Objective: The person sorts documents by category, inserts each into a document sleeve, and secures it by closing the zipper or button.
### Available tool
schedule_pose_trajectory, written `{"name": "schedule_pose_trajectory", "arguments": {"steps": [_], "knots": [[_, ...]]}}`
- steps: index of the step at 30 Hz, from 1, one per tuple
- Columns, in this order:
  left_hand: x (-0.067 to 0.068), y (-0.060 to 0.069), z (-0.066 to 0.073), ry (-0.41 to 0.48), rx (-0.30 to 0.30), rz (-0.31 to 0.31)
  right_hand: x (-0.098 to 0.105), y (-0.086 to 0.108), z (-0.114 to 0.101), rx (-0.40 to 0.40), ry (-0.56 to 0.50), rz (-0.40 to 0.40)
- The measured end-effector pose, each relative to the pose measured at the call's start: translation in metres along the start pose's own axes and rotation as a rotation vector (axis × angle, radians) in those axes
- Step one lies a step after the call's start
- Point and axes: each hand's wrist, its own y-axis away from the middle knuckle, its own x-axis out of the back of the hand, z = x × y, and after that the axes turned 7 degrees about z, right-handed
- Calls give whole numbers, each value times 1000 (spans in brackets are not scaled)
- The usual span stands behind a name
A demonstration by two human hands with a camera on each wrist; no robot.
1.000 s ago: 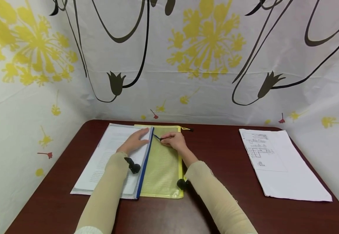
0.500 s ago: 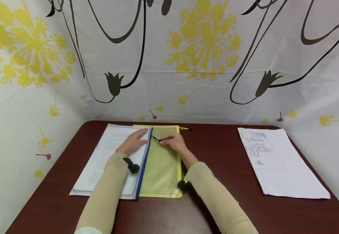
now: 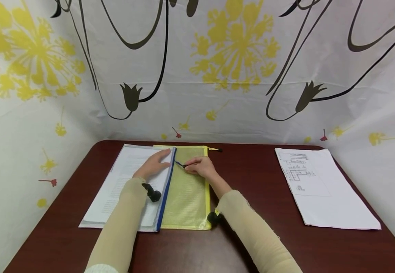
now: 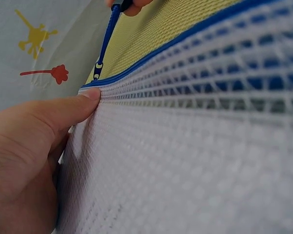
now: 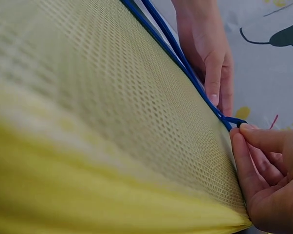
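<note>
A clear mesh zip bag (image 3: 126,182) with a blue zip edge (image 3: 166,189) holds printed sheets. My left hand (image 3: 152,165) grips the bag near its far right corner. In the left wrist view its thumb (image 4: 78,105) lies on the mesh by the zip, while the other fingers are partly hidden. Between thumb and finger, my right hand (image 3: 200,167) pinches the dark end of the blue zipper pull (image 5: 236,120). In the right wrist view two blue zip strips stand slightly apart. Beneath lies a yellow mesh zip bag (image 3: 187,201), partly covered.
Paper sheets with line drawings (image 3: 323,189) lie at the right of the dark red-brown table (image 3: 252,182). A yellow cord with a black end (image 3: 214,149) sticks out from the yellow bag's far corner. A patterned curtain (image 3: 197,76) surrounds the table's back and sides.
The view has shifted slightly, so the whole scene sits a little further left. My right hand has drawn slightly nearer with the zipper pull; my left hand keeps its place on the bag.
</note>
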Motion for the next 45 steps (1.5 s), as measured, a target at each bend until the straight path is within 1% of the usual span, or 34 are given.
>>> {"name": "schedule_pose_trajectory", "arguments": {"steps": [5, 16, 23, 28, 35, 45], "knots": [[2, -1, 1, -14, -5, 10, 1, 2, -1, 4, -7, -25], [1, 1, 2, 40, -12, -5, 1, 8, 2, -10, -6, -37], [2, 2, 1, 39, -13, -5, 2, 9, 3, -12, -4, -59], [2, 3, 4, 46, 1, -5, 2, 11, 4, -11, 4, -69], [-1, 2, 3, 58, 26, -14, 5, 14, 2, -22, 27, -92], [0, 0, 0, 50, 26, -9, 5, 17, 3, -9, 50, -125]]}}
